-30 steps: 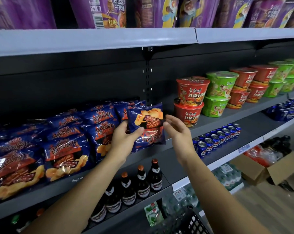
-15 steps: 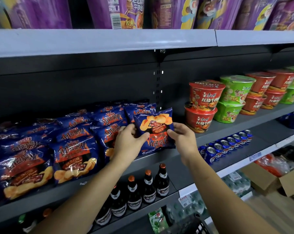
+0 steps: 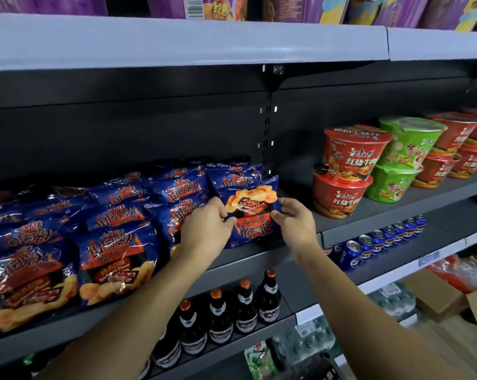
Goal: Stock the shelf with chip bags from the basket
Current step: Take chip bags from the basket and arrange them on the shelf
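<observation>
A blue and orange chip bag (image 3: 252,212) stands upside down at the right end of the chip row on the grey shelf (image 3: 262,255). My left hand (image 3: 207,227) pinches its left edge and my right hand (image 3: 294,224) pinches its right edge. Several matching chip bags (image 3: 116,253) fill the shelf to the left, and more of them stand behind the held bag. A corner of the black basket (image 3: 331,368) shows at the bottom edge.
Red and green noodle bowls (image 3: 346,171) are stacked to the right on the same shelf, a gap of bare shelf between them and the chips. Beer bottles (image 3: 242,308) and blue cans (image 3: 374,239) stand on lower shelves. Cardboard boxes (image 3: 445,300) sit on the floor at right.
My right hand closed in from open air onto the bag's right edge. Both hands have carried the bag onto the shelf, and the camera has come closer.
</observation>
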`<state>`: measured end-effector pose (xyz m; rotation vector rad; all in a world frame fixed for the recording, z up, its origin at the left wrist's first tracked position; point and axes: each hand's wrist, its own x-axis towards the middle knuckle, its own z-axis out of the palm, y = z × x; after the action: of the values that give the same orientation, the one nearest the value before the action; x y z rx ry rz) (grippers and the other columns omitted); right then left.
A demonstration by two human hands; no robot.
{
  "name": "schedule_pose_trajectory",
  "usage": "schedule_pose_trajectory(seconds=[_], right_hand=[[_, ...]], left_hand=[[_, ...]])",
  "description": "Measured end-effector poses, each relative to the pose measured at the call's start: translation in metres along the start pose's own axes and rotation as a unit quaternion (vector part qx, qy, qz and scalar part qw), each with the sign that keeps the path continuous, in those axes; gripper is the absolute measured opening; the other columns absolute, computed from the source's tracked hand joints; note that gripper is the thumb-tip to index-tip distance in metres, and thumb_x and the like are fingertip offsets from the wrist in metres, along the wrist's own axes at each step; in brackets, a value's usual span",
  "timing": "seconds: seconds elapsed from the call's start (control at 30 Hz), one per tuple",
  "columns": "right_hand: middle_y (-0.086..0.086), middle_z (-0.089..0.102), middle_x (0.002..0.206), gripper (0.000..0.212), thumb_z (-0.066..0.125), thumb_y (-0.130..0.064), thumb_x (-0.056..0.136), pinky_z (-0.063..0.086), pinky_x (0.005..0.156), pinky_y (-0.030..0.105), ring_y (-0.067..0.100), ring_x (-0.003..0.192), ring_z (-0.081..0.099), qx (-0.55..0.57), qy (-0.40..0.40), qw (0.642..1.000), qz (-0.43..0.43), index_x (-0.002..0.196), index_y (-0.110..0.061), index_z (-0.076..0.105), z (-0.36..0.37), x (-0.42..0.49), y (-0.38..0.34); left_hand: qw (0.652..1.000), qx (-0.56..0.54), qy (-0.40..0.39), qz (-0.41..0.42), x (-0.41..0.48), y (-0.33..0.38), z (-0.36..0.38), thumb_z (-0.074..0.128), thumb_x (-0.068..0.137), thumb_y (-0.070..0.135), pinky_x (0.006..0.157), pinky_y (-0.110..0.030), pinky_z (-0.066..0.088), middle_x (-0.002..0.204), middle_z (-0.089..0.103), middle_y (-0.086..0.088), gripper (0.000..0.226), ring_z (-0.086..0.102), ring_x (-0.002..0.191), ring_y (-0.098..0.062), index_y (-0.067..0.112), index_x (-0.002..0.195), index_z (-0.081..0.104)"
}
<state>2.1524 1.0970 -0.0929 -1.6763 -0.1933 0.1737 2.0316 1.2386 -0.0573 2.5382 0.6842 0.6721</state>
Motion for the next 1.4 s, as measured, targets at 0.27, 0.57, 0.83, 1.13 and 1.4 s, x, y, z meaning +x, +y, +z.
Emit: schedule_pose_trajectory(seconds=[0.27, 0.57, 0.83, 1.13, 1.4], right_hand=[[0.004, 0.063, 0.125, 0.034, 0.068, -0.011, 0.095, 0.052, 0.1, 0.037, 0.022, 0.116, 0.061, -0.01, -0.001, 1.0, -0.002, 0.128, -0.017, 0.063, 0.007, 0.008, 0.005], [0.005, 0.061, 0.132, 0.038, 0.065, -0.011, 0.097, 0.05, 0.094, 0.031, 0.021, 0.12, 0.059, -0.009, -0.012, 1.0, -0.002, 0.135, -0.016, 0.059, 0.007, 0.007, 0.003], [0.003, 0.062, 0.13, 0.036, 0.064, -0.011, 0.098, 0.053, 0.101, 0.04, 0.021, 0.119, 0.06, 0.006, -0.01, 1.0, 0.001, 0.134, -0.016, 0.059, 0.006, 0.003, 0.002], [-0.002, 0.072, 0.106, 0.034, 0.054, -0.003, 0.099, 0.058, 0.087, 0.04, 0.018, 0.1, 0.068, -0.009, -0.012, 0.993, -0.115, 0.099, -0.034, 0.066, -0.004, 0.004, -0.022], [-0.011, 0.068, 0.112, 0.027, 0.062, -0.004, 0.094, 0.041, 0.108, 0.038, 0.014, 0.119, 0.053, -0.175, -0.02, 0.925, -0.335, 0.112, -0.019, 0.076, -0.007, 0.003, -0.057]], left_hand=[[1.0, 0.004, -0.003, 0.008, 0.006, -0.009, 0.005, 0.068, 0.091, 0.039, 0.071, -0.034, 0.055, 0.087, 0.071, 0.007, 0.019, 0.067, 0.08, -0.017, 0.022, 0.095, 0.06], [1.0, 0.018, 0.002, 0.022, 0.007, -0.012, 0.009, 0.066, 0.093, 0.037, 0.067, -0.034, 0.055, 0.089, 0.071, 0.005, 0.018, 0.067, 0.078, -0.017, 0.021, 0.098, 0.059], [0.999, 0.008, 0.003, 0.033, 0.007, -0.014, 0.01, 0.066, 0.093, 0.035, 0.068, -0.035, 0.055, 0.089, 0.071, 0.004, 0.017, 0.067, 0.078, -0.017, 0.02, 0.098, 0.059], [0.995, -0.022, 0.07, 0.067, 0.012, 0.001, -0.013, 0.071, 0.081, 0.056, 0.076, -0.034, 0.047, 0.109, 0.053, 0.005, 0.047, 0.057, 0.099, -0.017, 0.023, 0.111, 0.055], [0.978, -0.195, -0.079, 0.015, 0.026, 0.02, -0.015, 0.073, 0.077, 0.055, 0.075, -0.041, 0.052, 0.083, 0.065, 0.004, 0.036, 0.061, 0.078, -0.016, 0.022, 0.087, 0.064]])
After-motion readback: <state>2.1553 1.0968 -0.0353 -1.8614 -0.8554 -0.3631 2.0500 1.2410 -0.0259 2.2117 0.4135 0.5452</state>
